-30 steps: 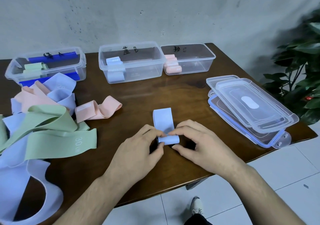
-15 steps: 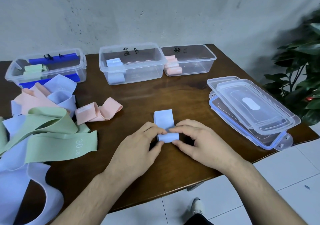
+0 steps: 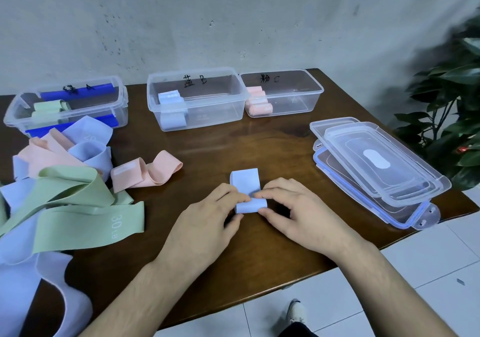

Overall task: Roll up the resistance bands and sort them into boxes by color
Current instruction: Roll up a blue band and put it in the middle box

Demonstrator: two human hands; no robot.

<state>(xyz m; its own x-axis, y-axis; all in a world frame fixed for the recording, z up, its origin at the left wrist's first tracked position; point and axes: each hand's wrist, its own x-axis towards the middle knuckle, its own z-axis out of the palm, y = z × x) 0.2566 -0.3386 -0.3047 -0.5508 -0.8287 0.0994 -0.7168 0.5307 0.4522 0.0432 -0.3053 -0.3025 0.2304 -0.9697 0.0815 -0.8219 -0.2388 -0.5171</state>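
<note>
A light blue resistance band lies on the brown table, its near end wound into a roll. My left hand pinches the roll from the left and my right hand pinches it from the right, fingers over the top and thumbs below. At the back stand three clear boxes: the left box with green rolls, the middle box with blue rolls, the right box with pink rolls.
A loose heap of green, blue and pink bands covers the table's left side, with a pink band at its edge. Stacked clear lids lie on the right. A potted plant stands beyond the table's right edge.
The roll has grown and moved away from me; the flat tail of the blue band is shorter. Both hands shifted slightly forward with it.
</note>
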